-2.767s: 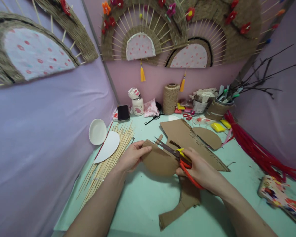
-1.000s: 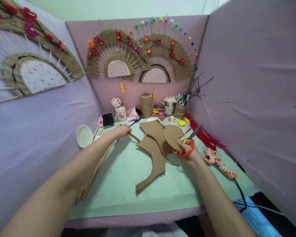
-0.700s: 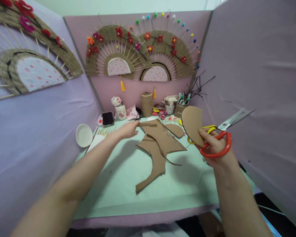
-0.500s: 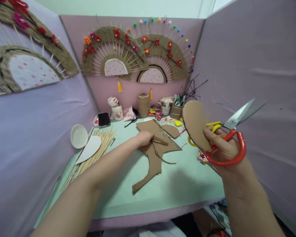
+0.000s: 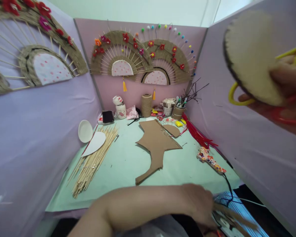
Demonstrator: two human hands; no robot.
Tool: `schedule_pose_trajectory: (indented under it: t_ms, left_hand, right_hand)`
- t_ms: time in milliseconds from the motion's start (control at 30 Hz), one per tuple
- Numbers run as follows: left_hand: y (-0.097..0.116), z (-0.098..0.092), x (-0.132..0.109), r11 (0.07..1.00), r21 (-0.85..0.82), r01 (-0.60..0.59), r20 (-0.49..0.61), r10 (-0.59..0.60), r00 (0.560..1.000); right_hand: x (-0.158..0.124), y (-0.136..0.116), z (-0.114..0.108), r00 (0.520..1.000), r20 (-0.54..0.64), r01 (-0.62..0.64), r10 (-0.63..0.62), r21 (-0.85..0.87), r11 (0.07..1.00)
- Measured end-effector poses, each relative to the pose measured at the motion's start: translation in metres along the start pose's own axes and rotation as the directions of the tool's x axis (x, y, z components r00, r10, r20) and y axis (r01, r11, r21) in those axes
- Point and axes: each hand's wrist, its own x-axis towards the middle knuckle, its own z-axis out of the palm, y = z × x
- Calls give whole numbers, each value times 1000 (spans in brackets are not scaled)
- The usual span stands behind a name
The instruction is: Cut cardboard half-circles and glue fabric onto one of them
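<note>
At the upper right I hold up a rounded cardboard piece (image 5: 251, 56) in my right hand (image 5: 288, 79), blurred by motion. Yellow handles (image 5: 234, 95) and a red handle of scissors show in that same hand; their blades are out of view. My left hand (image 5: 199, 204) reaches across my body to the table's front right edge. Its fingers are closed on thin cardboard scraps (image 5: 234, 215), which are smeared by movement and stick out past the edge. A large cut cardboard sheet (image 5: 158, 141) with curved cut-outs lies flat mid-table, touched by neither hand.
Bamboo sticks (image 5: 93, 164) lie at left under a white paper half-circle (image 5: 96, 143). A patterned glue gun (image 5: 209, 159) trails its cord off the right edge, near red pipe cleaners (image 5: 197, 131). At the back stand a twine spool (image 5: 146, 105) and a cup of pens (image 5: 178, 112).
My left hand has carried the scraps from the cardboard sheet to the front right edge. My right hand has risen up and right with the rounded piece and scissors.
</note>
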Motion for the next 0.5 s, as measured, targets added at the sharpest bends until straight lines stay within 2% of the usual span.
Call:
schedule_pose_trajectory:
  t_ms: [33,67,100,133,200,267,300,333,367,400,467,500]
  left_hand:
    - [3,15,-2,975,194,-108,120,86,989]
    - [5,22,-7,933,314,-176,161,130,978]
    - [5,20,-16,909,353,-221,148,179,973]
    - [3,11,-27,911,341,-230,102,207,973]
    - [-10,-21,-55,950,268,-161,-145,205,968]
    - [-33,-61,-81,993,122,-11,-392,58,918]
    - [-46,-80,-91,998,4,66,-484,-56,873]
    - [-58,-96,-98,982,-133,134,-571,-186,800]
    - [-70,-109,-102,942,-288,171,-609,-318,727]
    - [-80,-119,-104,920,-345,184,-616,-370,696]
    - [-94,-131,-101,890,-418,184,-602,-423,678]
    - [-97,-133,-98,877,-443,184,-579,-437,688]
  right_hand:
    - [-2,-6,11,996,74,-53,49,44,998]
    - [-6,-8,20,989,125,-96,85,84,992]
    - [-13,-6,28,980,157,-145,124,127,981]
    - [-21,1,35,973,166,-185,157,169,968]
    - [-37,28,43,959,174,-266,224,273,925]
    - [-54,68,50,946,132,-324,296,363,874]
    - [-62,90,55,930,99,-364,354,389,846]
    - [-70,112,62,899,82,-420,431,441,793]
    - [-79,132,71,880,99,-454,465,460,763]
    - [-87,151,80,865,126,-483,485,469,739]
    - [-101,181,101,842,147,-518,519,491,701]
    - [-108,194,112,831,163,-534,532,499,682]
